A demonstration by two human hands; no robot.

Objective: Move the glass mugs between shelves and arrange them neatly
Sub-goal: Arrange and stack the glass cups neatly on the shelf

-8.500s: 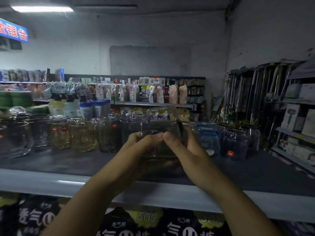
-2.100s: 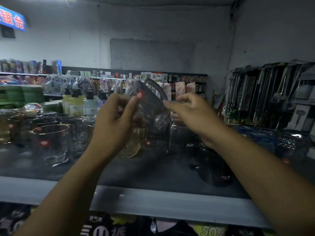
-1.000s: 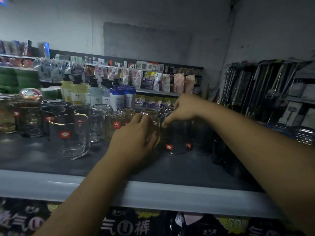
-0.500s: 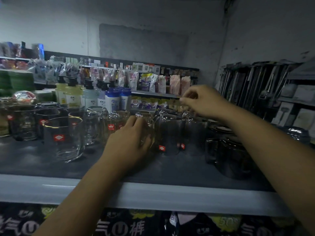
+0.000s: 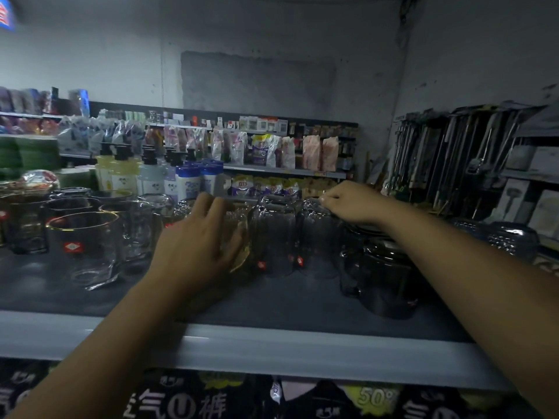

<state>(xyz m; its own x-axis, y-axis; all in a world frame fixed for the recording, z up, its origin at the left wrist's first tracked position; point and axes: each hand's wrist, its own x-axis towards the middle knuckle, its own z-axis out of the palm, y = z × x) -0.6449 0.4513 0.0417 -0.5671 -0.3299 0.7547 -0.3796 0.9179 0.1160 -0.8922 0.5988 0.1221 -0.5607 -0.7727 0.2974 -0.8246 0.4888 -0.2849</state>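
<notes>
A row of glass mugs stands on the dark top shelf [image 5: 287, 300]. My left hand [image 5: 196, 246] wraps around the left side of an amber glass mug [image 5: 240, 249], with the fingers up along its wall. To its right stand two clear mugs with red labels [image 5: 275, 234]. My right hand [image 5: 351, 202] pinches the rim of the right one [image 5: 317, 240]. A gold-rimmed clear mug [image 5: 86, 249] stands alone at the front left.
Dark glass mugs [image 5: 384, 276] stand under my right forearm. More jars and mugs [image 5: 27, 222] crowd the left, with pump bottles [image 5: 151, 176] behind. The shelf's pale front edge [image 5: 272, 352] runs across below. Racks of goods [image 5: 453, 158] stand at the right.
Both hands brought a mug down from the air onto the shelf. Since half a second ago my right hand dropped from above the row to a clear mug's rim; my left hand stays on the amber mug.
</notes>
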